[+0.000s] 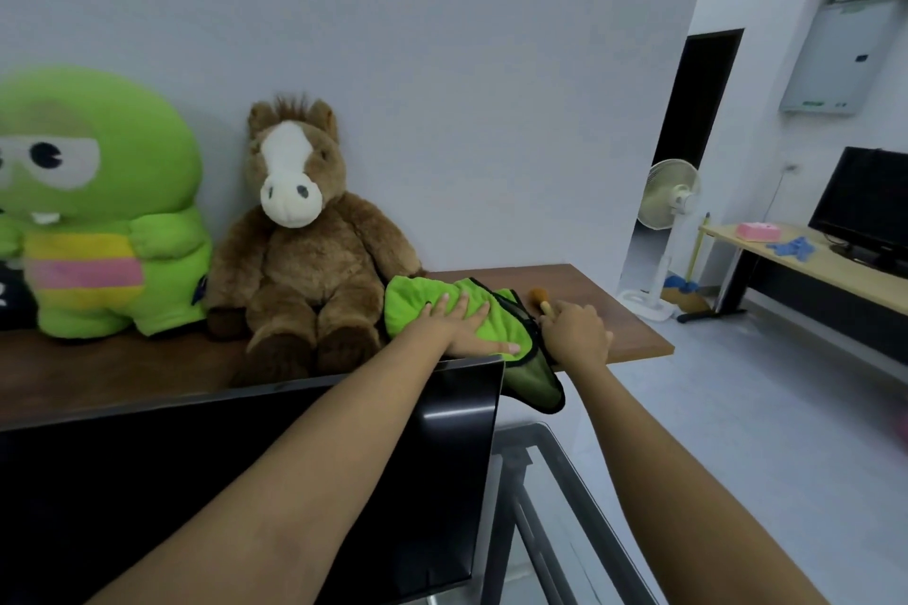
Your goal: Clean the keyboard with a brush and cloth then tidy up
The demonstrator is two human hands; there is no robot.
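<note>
A green cloth [417, 297] with a dark border lies on the brown wooden shelf [624, 324], one corner hanging over the shelf's front edge. My left hand [467, 322] rests flat on the cloth, fingers spread. Just to its right, my right hand [575, 332] is closed around the handle of a small brush [538, 297]; its orange-brown bristles point toward the wall. The keyboard is not in view.
A brown plush horse [304, 236] and a green plush figure [98, 206] sit on the shelf to the left of the cloth. A black monitor [275, 481] stands below my arms, beside a glass desk edge [565, 481]. A standing fan [668, 201] and another desk [810, 260] are at the right.
</note>
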